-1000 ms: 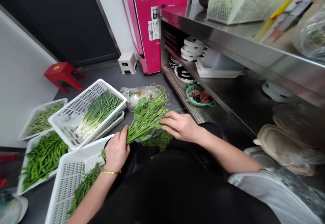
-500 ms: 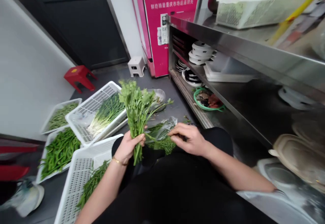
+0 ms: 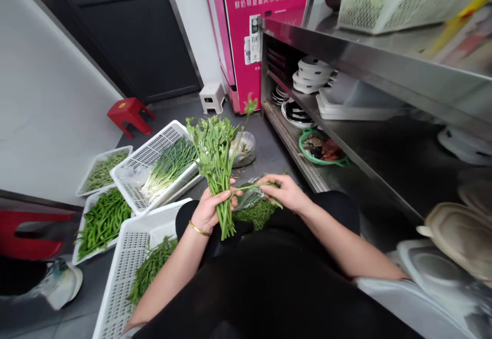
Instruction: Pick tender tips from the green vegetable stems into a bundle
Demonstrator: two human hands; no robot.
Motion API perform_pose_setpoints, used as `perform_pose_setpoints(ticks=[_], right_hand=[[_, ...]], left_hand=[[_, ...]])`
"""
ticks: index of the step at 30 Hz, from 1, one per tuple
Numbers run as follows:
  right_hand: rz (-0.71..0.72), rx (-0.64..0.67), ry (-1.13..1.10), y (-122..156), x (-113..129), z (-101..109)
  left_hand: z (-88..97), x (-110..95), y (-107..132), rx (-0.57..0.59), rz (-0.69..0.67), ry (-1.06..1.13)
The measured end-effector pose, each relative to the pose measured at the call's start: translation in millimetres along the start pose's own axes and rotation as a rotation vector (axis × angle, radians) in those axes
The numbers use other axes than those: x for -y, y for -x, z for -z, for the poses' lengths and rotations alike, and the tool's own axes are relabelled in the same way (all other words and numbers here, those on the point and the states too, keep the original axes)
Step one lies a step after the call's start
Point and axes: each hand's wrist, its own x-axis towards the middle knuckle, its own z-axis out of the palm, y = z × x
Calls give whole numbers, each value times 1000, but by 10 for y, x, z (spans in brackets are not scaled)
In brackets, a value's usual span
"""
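My left hand (image 3: pixel 210 208) is closed around the stems of a bunch of leafy green herbs (image 3: pixel 216 147), held upright above my lap. My right hand (image 3: pixel 282 191) pinches a single green stalk (image 3: pixel 249 187) that runs across to the bunch. Below my hands lies a clear plastic bag with more greens (image 3: pixel 253 211). A gold bangle sits on my left wrist.
White perforated baskets stand on the floor at left: one with scallions (image 3: pixel 165 162), one with green peppers (image 3: pixel 100 221), one with green beans (image 3: pixel 100 170), and the nearest basket (image 3: pixel 126 262) with some greens. A steel shelf (image 3: pixel 346 139) with plates is at right. A red stool (image 3: pixel 128 114) stands behind.
My left hand raised the bunch from lying sideways to upright. My right hand left the leaves and took hold of one stalk. The view shifted left.
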Motion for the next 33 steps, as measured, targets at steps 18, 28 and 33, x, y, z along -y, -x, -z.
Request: perform_pose_setpoints(ticks=[18,28,33], right_hand=[[-143,95,-91,-151,87,539],[423,268,662,-175,60,-133],[211,488,406,-193,-137,-412]], left_hand=[[91,21,54,-98,94,-8],[88,40,47,-47,196,87],[138,60,112,-117,137,-19]])
